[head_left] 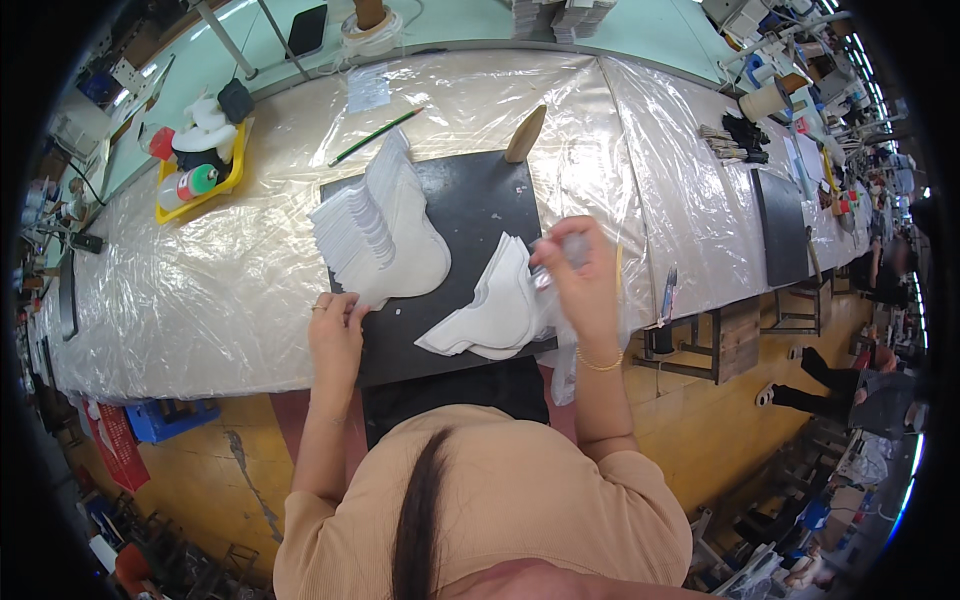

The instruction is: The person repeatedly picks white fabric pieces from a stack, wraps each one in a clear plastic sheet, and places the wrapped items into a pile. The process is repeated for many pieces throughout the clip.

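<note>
sorting step, we judge: left hand (337,325) fingers flat on mat (470,205) beside fanned stack (375,225); right hand (578,272) fingers pinch small tool at 3 o'clock over white pieces (490,310); next needs steady single-piece lift.

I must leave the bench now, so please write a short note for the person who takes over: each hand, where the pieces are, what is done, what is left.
Left hand: flat on the edge of the dark mat, touching the fanned stack of white pieces; it grips nothing.
Right hand: raised over the mat's right edge, pinching a small clear item; what it is cannot be told.
Second, smaller pile of white pieces lies just left of the right hand.
Done: two piles stand on the mat.
Left: cannot be judged from this view.
</note>
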`<state>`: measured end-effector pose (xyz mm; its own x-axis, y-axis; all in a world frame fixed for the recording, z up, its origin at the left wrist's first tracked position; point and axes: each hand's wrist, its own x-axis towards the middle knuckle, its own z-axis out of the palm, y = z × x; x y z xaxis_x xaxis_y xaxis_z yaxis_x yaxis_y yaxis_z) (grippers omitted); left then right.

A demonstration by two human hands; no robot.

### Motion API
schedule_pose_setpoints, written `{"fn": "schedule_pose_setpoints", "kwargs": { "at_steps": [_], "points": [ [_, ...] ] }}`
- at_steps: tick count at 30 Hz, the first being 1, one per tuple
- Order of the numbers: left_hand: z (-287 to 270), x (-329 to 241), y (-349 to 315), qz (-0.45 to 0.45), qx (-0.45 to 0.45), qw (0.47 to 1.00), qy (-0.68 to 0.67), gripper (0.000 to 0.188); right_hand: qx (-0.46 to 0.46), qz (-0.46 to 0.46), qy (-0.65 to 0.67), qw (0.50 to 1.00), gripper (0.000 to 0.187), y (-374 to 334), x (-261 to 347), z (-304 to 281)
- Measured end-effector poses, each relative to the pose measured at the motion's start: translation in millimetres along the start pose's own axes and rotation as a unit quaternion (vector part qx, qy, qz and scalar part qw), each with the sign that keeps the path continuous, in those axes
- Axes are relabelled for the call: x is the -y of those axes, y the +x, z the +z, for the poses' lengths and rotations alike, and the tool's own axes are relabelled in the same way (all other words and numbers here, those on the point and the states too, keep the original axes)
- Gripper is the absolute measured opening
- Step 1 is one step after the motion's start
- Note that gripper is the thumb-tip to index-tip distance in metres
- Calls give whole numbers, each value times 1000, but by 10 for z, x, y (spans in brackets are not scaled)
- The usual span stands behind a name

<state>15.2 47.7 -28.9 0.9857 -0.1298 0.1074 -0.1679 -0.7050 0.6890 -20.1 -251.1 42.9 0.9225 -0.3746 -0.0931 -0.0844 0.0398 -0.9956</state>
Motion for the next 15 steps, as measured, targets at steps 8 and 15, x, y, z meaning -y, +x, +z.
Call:
{"fn": "schedule_pose_setpoints", "kwargs": {
  "at_steps": [8,15],
  "points": [
    [-240,-315,65,-259,195,833,-448,16,173,-89,-173,965,21,-233,-107,596],
    [42,-502,52,-192,229,775,-557,17,182,-103,-166,964,41,-329,-86,670]
  ]
}}
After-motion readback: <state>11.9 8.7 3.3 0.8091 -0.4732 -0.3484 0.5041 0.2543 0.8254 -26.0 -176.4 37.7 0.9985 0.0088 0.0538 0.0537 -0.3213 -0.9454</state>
